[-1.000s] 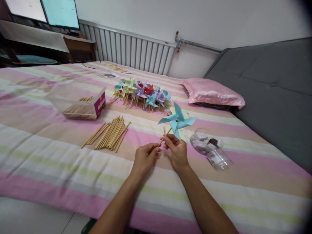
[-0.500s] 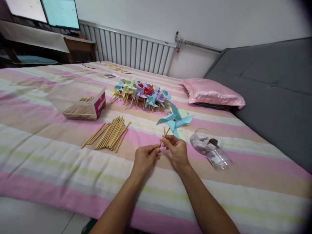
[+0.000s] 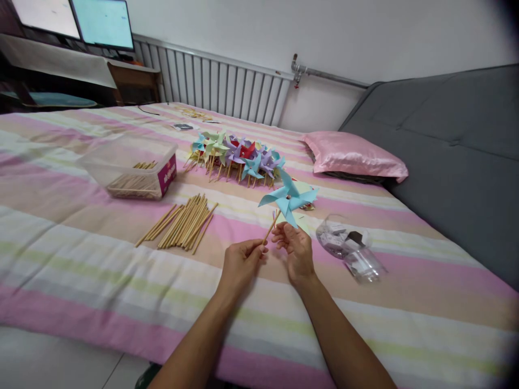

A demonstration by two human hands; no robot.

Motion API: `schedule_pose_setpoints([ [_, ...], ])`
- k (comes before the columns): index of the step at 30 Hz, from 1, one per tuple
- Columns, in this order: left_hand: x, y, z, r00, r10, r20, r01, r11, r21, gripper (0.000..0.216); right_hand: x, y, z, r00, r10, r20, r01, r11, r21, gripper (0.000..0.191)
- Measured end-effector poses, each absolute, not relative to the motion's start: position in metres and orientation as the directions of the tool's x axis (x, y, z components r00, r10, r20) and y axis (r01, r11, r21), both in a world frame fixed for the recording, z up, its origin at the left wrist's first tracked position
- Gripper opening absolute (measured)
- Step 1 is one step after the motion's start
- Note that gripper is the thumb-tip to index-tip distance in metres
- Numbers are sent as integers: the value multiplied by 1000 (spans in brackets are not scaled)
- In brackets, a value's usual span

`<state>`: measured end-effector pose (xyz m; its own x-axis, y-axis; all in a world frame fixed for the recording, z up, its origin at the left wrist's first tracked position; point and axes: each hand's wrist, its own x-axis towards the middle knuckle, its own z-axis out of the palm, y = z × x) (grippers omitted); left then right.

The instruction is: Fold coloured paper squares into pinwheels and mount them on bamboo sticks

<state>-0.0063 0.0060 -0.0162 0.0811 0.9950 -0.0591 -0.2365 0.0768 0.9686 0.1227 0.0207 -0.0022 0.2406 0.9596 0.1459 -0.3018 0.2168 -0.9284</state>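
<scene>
A light blue paper pinwheel (image 3: 288, 201) on a thin wooden stick is held upright at a tilt over the bed. My left hand (image 3: 243, 263) pinches the lower end of the stick. Just right of the stick, my right hand (image 3: 295, 251) has its fingers apart and curled, under the pinwheel's blades, holding nothing that I can see. Left of my hands lies a pile of wooden sticks (image 3: 188, 222). Beyond them stands a group of finished-looking pinwheels (image 3: 235, 154) in blue, green, purple and red.
A clear plastic box (image 3: 133, 183) with more sticks stands at the left. Clear plastic containers (image 3: 348, 248) with small contents lie at the right. Paper pieces (image 3: 302, 220) lie behind my right hand. A pink pillow (image 3: 357, 154) rests near the grey headboard (image 3: 450, 146).
My right hand has let go of the stick and opened beside it. The pinwheel has tipped slightly left in my left hand, which stays in place.
</scene>
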Motion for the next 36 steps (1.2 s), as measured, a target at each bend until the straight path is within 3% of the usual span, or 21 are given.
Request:
schedule_pose_setpoints([
  [7, -5, 7, -19, 84, 991, -100, -268, 119, 956, 25, 128, 24, -3, 397, 895, 202, -301, 335, -893, 25],
  [21, -6, 6, -20, 86, 994, -74, -251, 93, 963, 27, 132, 29, -2, 583, 792, 183, -265, 398, -878, 25],
  [30, -7, 9, -27, 129, 989, -73, -245, 103, 964, 26, 137, 31, 1, 629, 755, 184, -232, 408, -883, 32],
  [36, -7, 9, -26, 129, 988, -82, -242, 112, 964, 26, 138, 30, 2, 623, 771, 133, -314, 403, -860, 32],
])
